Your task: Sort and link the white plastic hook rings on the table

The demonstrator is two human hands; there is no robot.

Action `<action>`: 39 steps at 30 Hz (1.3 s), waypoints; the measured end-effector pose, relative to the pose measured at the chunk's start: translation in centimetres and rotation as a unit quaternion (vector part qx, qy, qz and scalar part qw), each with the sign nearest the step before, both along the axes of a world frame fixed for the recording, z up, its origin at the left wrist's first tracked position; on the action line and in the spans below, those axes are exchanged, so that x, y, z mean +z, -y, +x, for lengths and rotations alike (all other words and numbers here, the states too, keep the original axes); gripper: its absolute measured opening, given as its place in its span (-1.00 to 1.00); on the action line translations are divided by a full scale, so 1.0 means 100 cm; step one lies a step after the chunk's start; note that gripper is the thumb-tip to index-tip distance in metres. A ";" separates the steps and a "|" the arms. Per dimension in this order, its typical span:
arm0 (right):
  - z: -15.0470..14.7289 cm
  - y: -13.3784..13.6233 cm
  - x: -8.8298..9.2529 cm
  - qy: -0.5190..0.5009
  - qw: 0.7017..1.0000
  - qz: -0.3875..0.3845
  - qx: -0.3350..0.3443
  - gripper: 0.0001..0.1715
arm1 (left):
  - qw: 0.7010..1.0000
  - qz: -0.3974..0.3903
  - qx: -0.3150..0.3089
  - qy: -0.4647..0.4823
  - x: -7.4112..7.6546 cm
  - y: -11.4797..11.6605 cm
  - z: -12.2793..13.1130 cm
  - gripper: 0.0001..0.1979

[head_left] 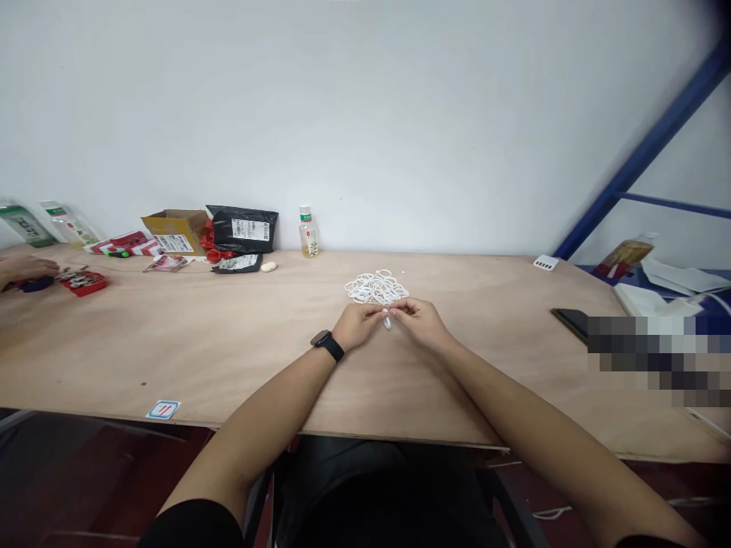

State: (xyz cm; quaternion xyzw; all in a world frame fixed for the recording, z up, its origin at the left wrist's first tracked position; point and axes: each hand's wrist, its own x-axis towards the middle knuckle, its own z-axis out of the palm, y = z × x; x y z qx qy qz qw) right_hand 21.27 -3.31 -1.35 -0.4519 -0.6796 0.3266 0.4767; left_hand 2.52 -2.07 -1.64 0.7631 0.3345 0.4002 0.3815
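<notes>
A heap of thin white loops, which look like bands or rings, lies on the table near the middle. Just in front of it, my left hand and my right hand meet fingertip to fingertip. Both are closed in a pinch on one small white loop, whose lower end hangs below the fingers. Its upper part is hidden by my fingertips. A dark watch is on my left wrist.
Behind stand a bottle, black parcel bags and an opened cardboard box. At far left, another person's hand is beside a red tray. A phone-like dark object lies right, near a blue frame.
</notes>
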 end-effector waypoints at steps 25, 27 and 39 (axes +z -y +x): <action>-0.008 0.014 0.007 0.002 0.998 0.055 0.001 -0.77 | 0.982 0.171 0.083 0.009 0.002 0.007 0.001 -0.77; -0.009 0.010 0.003 -0.043 0.999 0.017 0.025 -0.73 | 0.981 0.174 0.089 0.020 -0.001 0.006 0.003 -0.78; 0.000 0.009 0.003 0.121 0.990 -0.006 0.073 -0.78 | 0.945 0.211 0.186 -0.168 -0.015 -0.026 -0.017 -0.80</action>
